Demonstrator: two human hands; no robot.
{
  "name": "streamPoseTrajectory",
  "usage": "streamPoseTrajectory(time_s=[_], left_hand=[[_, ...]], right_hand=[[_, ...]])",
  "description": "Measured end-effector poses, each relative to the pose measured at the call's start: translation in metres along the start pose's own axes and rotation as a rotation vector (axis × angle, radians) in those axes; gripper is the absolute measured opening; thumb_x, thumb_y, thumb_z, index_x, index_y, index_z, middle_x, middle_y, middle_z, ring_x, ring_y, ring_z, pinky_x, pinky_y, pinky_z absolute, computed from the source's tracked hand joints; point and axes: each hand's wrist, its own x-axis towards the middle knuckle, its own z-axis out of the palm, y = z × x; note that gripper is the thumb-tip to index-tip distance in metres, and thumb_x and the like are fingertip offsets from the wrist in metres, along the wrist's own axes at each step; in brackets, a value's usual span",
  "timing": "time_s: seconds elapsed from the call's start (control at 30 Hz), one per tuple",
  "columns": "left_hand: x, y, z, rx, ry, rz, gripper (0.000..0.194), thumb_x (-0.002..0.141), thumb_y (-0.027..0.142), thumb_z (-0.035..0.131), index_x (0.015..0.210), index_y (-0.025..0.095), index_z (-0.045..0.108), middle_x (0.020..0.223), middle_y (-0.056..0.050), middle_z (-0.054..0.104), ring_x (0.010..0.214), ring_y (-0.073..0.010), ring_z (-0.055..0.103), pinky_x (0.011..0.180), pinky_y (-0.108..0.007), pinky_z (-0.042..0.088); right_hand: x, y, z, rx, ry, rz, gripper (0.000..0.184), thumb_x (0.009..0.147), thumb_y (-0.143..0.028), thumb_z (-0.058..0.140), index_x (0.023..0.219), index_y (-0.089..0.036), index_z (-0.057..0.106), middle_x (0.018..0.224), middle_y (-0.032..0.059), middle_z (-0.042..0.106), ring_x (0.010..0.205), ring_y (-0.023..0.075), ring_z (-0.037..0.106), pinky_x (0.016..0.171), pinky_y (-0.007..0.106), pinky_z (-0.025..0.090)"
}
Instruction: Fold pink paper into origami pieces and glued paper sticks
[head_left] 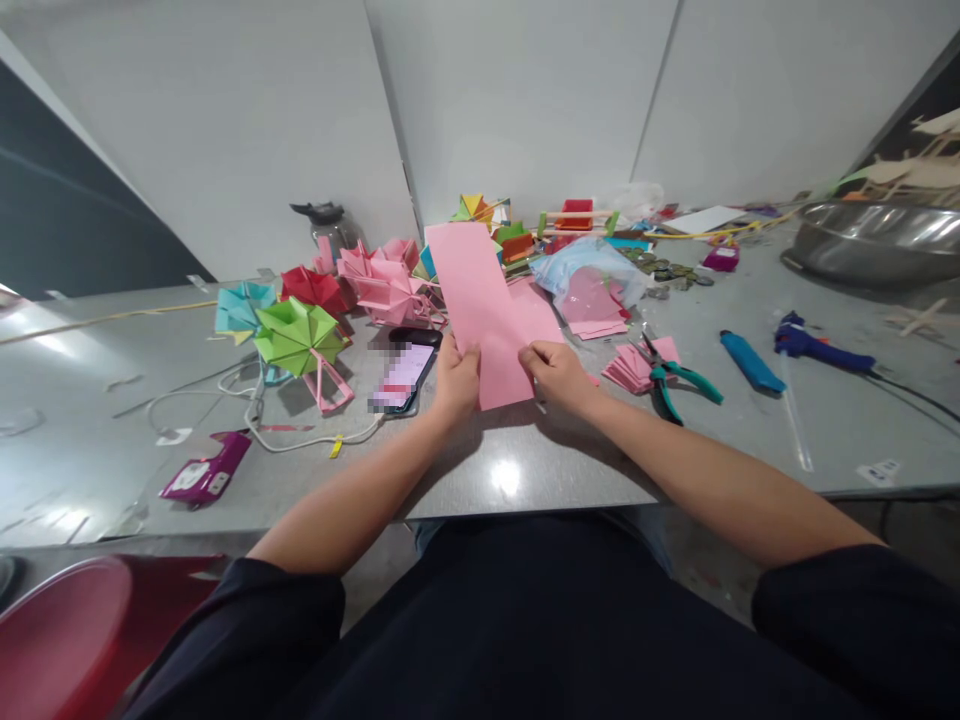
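Note:
A long strip of pink paper (480,310) is held up above the table's front part, its far end tilted away from me. My left hand (457,374) pinches its left edge near the bottom, thumb on top. On the opposite edge my right hand (559,374) grips it the same way, fingers closed. Behind the strip lies more pink paper (538,315), partly covered by it. A phone (407,378) with a lit screen lies left of my left hand. To the right of my right hand are small pink paper pieces (630,368) and teal-handled pliers (684,378).
Folded paper umbrellas, green (298,335) and pink (386,285), stand at the left. A white cable (300,445) loops near a purple packet (206,468). Rightward lie a blue cutter (751,362), a glue gun (821,345) and a metal bowl (874,245). A plastic bag (589,270) sits behind.

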Motion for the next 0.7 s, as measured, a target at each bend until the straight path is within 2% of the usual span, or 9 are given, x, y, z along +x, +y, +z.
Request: streamPoseTrajectory(time_s=[0.3,0.7], left_hand=[[-0.004,0.009,0.006,-0.16,-0.073,-0.099,0.018,0.096,0.022,0.062,0.112,0.027,0.057,0.118,-0.005,0.073,0.108,-0.0216,0.071,0.105,-0.043,0.056],[-0.007,0.005,0.008,-0.16,-0.042,-0.216,0.017,0.099,0.024,0.059,0.115,0.029,0.059,0.124,-0.006,0.073,0.116,-0.0238,0.07,0.102,-0.043,0.059]], right_hand=[[0.0,-0.005,-0.002,-0.023,0.07,0.002,0.054,0.097,-0.064,0.051,0.062,-0.026,0.037,0.058,-0.0026,0.037,0.061,0.0156,0.035,0.06,0.034,0.027],[-0.004,-0.01,0.0,0.023,0.073,0.016,0.051,0.094,-0.063,0.055,0.062,-0.025,0.042,0.059,-0.0021,0.039,0.062,0.0156,0.036,0.062,0.034,0.029]])
